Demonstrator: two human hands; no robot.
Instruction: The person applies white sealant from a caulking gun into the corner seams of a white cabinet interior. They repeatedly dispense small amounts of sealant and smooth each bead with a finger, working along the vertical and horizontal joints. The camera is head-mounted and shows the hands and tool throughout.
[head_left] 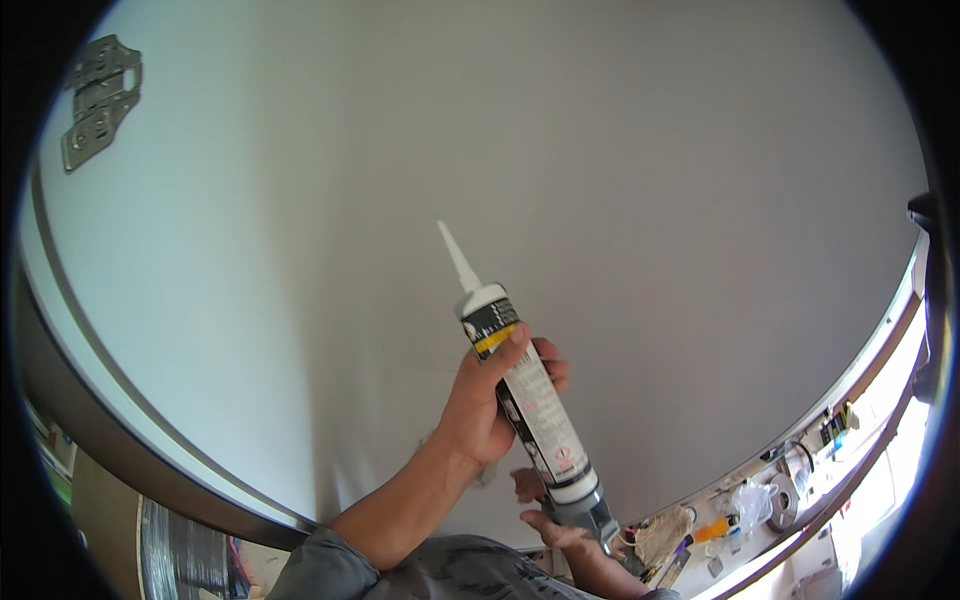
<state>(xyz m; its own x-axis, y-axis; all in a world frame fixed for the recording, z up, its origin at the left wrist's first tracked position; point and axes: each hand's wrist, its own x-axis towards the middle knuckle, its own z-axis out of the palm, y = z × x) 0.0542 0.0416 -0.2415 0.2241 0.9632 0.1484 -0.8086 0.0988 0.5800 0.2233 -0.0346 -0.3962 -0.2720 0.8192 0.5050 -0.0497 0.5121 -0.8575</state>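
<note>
A white sealant cartridge (545, 415) with black and yellow label bands slants across the lower middle, its tapered white nozzle (457, 257) pointing up and left. My left hand (490, 390) is closed around the cartridge's upper half, thumb across the front. At the lower end sits a dark grey metal part (588, 515), which looks like the back of a caulking gun. My right hand (560, 535) is curled at this end, and the metal part hides some of its fingers. The nozzle tip stands in front of a pale panel (640, 230) and seems apart from it.
A metal hinge (103, 100) is on the panel's upper left. At lower right, a ledge holds a tape roll (783, 502), a clear plastic bag (750, 503), an orange-handled tool (714, 529) and other small items. Plastic-wrapped goods (185, 555) stand at lower left.
</note>
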